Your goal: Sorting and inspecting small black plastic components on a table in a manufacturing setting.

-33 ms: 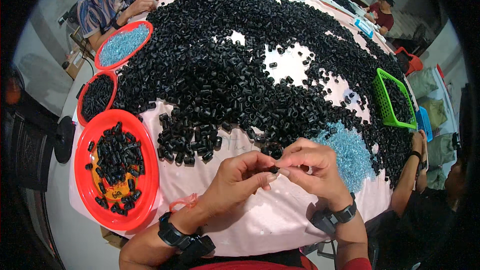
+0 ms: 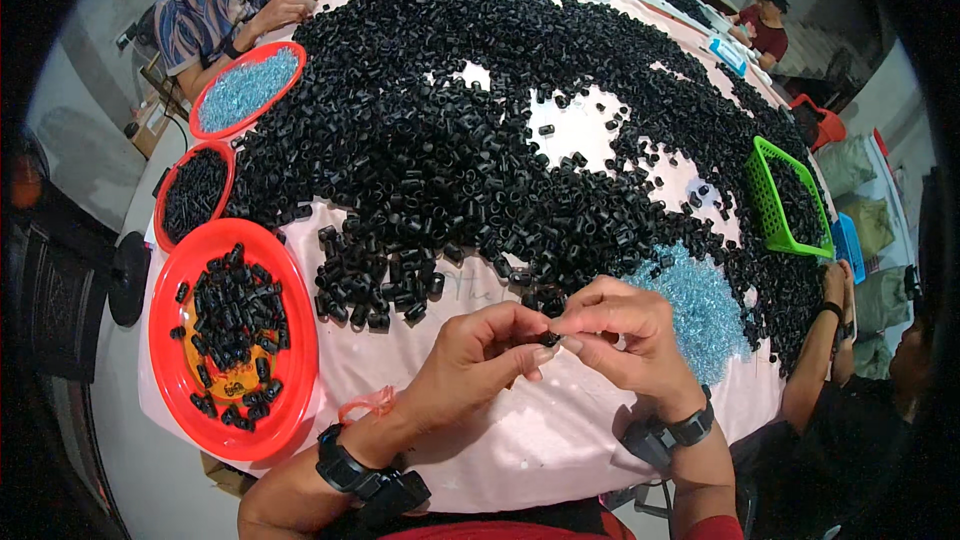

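Left hand (image 2: 488,348) pinching a black piece (image 2: 548,339), mostly hidden, right hand (image 2: 622,337) narrowed against it, hold unclear

We see the heaped small black pieces (image 2: 440,155) as smooth, hard plastic with a slight gloss, and the pale blue bits (image 2: 705,320) as clear, shiny plastic with a glassy look. Under them our pink cover (image 2: 570,440) looks like matt, lightly creased cloth. Our red oval tray (image 2: 166,340) is smooth, glossy plastic, and the green basket (image 2: 766,195) is plastic too, its wall an open lattice.
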The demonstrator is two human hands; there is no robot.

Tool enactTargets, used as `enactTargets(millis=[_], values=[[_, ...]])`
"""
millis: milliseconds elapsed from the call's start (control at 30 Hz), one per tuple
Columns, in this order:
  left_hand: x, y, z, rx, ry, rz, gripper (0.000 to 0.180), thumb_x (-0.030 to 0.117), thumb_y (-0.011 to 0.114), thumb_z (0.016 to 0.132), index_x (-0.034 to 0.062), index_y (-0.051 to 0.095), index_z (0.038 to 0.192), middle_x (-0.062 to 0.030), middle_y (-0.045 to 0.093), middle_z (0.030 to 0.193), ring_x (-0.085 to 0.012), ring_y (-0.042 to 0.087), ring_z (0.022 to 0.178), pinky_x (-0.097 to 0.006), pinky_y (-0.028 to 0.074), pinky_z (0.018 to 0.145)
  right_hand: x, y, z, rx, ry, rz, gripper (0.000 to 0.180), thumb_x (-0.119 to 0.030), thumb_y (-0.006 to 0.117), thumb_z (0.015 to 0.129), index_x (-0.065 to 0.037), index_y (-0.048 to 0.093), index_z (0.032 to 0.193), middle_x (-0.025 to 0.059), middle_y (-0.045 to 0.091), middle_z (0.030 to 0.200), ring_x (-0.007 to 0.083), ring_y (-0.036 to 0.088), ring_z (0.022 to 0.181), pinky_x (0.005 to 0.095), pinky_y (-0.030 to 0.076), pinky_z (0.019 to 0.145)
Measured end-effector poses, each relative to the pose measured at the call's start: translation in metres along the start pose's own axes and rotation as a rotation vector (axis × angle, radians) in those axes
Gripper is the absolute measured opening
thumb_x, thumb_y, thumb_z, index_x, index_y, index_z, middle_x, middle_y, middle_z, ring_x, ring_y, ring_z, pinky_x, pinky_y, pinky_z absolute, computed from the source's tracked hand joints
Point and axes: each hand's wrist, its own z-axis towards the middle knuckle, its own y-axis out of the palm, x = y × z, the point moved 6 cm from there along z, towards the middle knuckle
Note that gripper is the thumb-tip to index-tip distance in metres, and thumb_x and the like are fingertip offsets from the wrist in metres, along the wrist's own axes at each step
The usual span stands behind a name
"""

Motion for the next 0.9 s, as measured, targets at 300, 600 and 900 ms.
enactTargets(millis=[300,600,900], values=[[0.004,0.005,-0.003,-0.005,-0.092,-0.131,0.019,0.01,0.069,0.097,0.0023,0.07,0.115,0.0006,0.069,0.098,-0.0054,0.06,0.08,-0.019,0.042,0.067,-0.007,-0.001,0.001,-0.034,-0.103,0.043,0.027,0.003,0.074,0.082,-0.006,0.08,0.107,0.0084,0.068,0.096,0.015,0.065,0.082,0.0252,0.051,0.065],[0.0,-0.017,-0.001,0.201,-0.09,-0.175,0.017,0.004,0.063,0.1,0.0021,0.063,0.116,-0.008,0.071,0.108,-0.011,0.069,0.086,-0.02,0.052,0.069,0.017,-0.024,0.001,-0.052,0.207,-0.471,0.013,-0.01,0.074,0.085,-0.004,0.078,0.096,0.0097,0.066,0.076,0.02,0.064,0.063,0.0303,0.048,0.055],[0.0,-0.022,0.0,0.119,-0.036,0.066,0.015,0.006,0.059,0.102,0.0029,0.063,0.116,-0.0059,0.07,0.107,-0.0084,0.068,0.089,-0.02,0.051,0.069,0.011,-0.009,0.004,-0.126,0.049,-0.363,0.013,-0.008,0.075,0.082,-0.007,0.079,0.094,0.0079,0.068,0.082,0.0211,0.066,0.063,0.031,0.054,0.055]])
